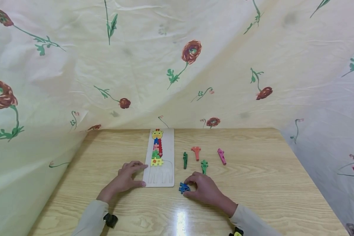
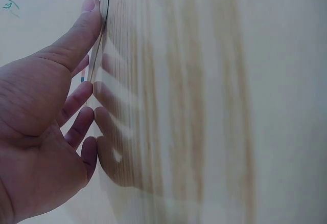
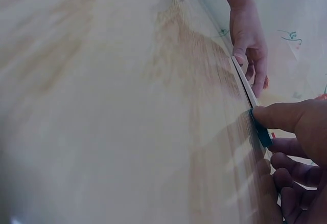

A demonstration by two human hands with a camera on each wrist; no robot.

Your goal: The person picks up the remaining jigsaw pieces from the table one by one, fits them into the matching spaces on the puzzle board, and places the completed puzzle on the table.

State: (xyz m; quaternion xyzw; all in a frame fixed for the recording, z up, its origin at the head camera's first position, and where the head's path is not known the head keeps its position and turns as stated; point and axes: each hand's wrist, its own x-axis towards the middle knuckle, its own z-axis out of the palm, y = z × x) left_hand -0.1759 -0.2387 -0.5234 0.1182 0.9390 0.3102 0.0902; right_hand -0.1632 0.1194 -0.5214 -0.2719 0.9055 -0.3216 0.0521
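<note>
A white puzzle board [image 1: 169,154] lies on the table with a giraffe partly filled in: yellow head, coloured neck pieces and a yellow piece [image 1: 157,162] below them. Bare outlined recesses show in its lower part. My left hand [image 1: 126,177] rests at the board's left edge, thumb and fingers spread and touching it; the left wrist view shows this hand [image 2: 46,111] from the palm side. To the right of the board, my right hand [image 1: 205,189] pinches a blue puzzle piece [image 1: 183,187] between thumb and fingers, at table level. In the right wrist view that blue piece [image 3: 261,132] is seen edge-on.
Loose puzzle pieces lie right of the board: a dark green one [image 1: 185,160], an orange one [image 1: 196,153], a light green one [image 1: 204,166] just beyond my right hand, and a pink one [image 1: 222,156] farther right. A flowered cloth [image 1: 153,65] hangs behind the wooden table [image 1: 259,164].
</note>
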